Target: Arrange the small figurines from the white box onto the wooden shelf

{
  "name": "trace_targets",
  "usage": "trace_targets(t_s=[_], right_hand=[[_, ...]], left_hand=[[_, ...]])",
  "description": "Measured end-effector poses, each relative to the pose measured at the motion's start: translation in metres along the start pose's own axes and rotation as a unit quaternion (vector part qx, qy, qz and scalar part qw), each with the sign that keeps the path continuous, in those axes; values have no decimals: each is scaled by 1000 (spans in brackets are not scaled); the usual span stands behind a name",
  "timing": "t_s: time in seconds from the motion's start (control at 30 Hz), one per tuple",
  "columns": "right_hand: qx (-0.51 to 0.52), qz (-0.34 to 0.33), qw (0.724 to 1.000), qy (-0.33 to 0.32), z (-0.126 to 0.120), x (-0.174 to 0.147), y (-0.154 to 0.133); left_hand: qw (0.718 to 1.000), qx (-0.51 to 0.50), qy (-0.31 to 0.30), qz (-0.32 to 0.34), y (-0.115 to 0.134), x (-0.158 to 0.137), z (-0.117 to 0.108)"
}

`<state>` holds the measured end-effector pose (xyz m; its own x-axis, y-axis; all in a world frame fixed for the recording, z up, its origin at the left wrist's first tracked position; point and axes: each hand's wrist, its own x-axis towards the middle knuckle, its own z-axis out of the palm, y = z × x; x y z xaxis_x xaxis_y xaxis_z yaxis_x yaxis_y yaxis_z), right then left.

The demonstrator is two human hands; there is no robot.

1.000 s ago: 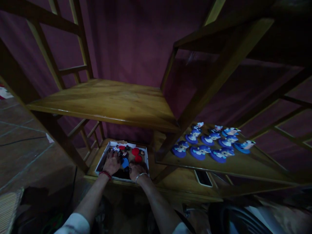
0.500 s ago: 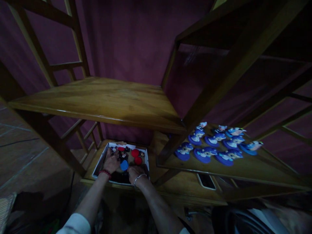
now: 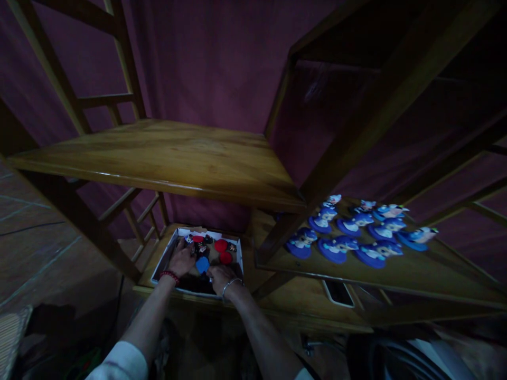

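glossy wood shelf (image 3: 170, 155); cardboard-looking box (image 3: 240, 258); shiny metal bracelet (image 3: 228, 285)

The scene is viewed by one head-worn camera, faced forward and down. The shelf (image 3: 178, 158) is looked on from above its front edge, near enough to span over half the view, with the backdrop (image 3: 214, 63) faced beyond its back edge; below the front edge, the box (image 3: 240, 258) is overlooked.

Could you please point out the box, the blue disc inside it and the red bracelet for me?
Box (image 3: 239, 254): head view, on its right wall.
Blue disc (image 3: 202, 264): head view, on the middle of its face.
Red bracelet (image 3: 170, 274): head view, on the middle of its visible band.
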<state>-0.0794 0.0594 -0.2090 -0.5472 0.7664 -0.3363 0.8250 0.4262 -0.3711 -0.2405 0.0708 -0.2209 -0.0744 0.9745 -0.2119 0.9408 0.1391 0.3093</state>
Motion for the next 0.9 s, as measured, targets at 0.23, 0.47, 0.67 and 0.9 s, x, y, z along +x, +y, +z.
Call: trace_targets(t_s=[0.23, 0.47, 0.67, 0.9], right_hand=[[4, -26, 1000, 6, 1, -1, 3], [26, -23, 999, 4, 3, 2, 7], [22, -21, 1000, 6, -2, -1, 3], [18, -19, 1000, -1, 1, 1, 6]], left_hand=[[992, -108, 57, -7, -2, 2, 2], [978, -180, 107, -11, -8, 9, 6], [975, -203, 86, -20, -9, 17, 7], [992, -100, 80, -19, -4, 16, 9]])
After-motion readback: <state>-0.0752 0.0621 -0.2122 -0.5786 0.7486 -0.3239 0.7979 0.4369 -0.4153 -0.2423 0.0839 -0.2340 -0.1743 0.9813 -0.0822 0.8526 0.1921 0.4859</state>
